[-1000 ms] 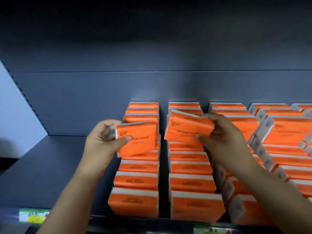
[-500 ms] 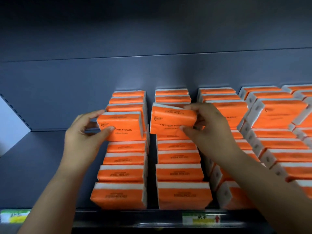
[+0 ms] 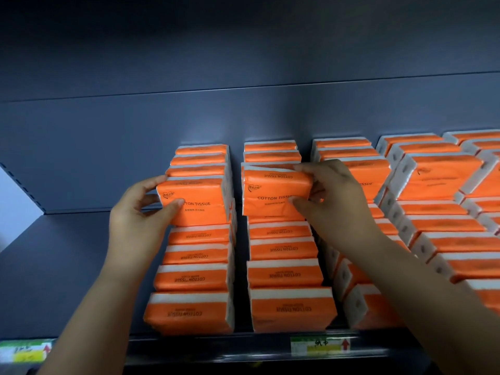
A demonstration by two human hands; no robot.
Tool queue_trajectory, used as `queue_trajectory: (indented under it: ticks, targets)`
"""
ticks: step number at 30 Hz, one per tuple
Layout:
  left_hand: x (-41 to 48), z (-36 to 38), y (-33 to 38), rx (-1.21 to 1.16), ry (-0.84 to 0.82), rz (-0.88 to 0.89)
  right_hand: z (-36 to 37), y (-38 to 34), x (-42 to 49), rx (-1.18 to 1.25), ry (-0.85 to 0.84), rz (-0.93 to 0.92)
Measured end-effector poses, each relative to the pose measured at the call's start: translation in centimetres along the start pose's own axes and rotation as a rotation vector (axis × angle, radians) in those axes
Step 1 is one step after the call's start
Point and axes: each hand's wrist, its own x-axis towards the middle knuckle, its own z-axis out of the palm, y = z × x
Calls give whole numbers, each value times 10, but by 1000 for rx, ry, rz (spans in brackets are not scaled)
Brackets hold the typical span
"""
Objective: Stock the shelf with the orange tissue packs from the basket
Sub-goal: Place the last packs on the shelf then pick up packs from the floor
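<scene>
Shelf (image 3: 67, 266) rows mostly full; left hand (image 3: 135, 220) and right hand (image 3: 335, 201) each pinch a pack (image 3: 197, 201) widthwise, gaps right below.

Your hands are bare, with nothing worn on either: the left hand (image 3: 135, 220) and the right hand (image 3: 335, 201) show uncovered fingers, knuckles and wrists. Your left forearm (image 3: 100, 307) is bare skin from the wrist to the bottom edge of the view, and your right forearm (image 3: 433, 307) is bare to the lower right corner. Both look slim and smooth, widening toward the camera. The dim light hides finer detail.
</scene>
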Motion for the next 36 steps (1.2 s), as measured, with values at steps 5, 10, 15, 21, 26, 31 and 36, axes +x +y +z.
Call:
queue_trajectory:
  ticks: [5, 10, 15, 21, 26, 31, 36]
  targets:
    - [0, 3, 3, 21, 1, -2, -1, 7, -1, -72, -12, -25]
    - [-2, 6, 6, 3, 11, -40, 0, 8, -3, -113, -40, -34]
    - [-6, 7, 11, 14, 8, -44, 1, 7, -4, -217, -1, -70]
    - [-7, 6, 10, 45, 23, -32, 1, 0, -6, -302, -37, -62]
    - [-8, 6, 9, 113, 32, -6, -2, -6, -7, -332, -47, -77]
    - [-10, 3, 18, 558, 25, 233, -16, -21, -12, -511, 38, -254]
    - [-24, 22, 42, 722, 19, 427, -24, -34, -32, -420, 44, -237]
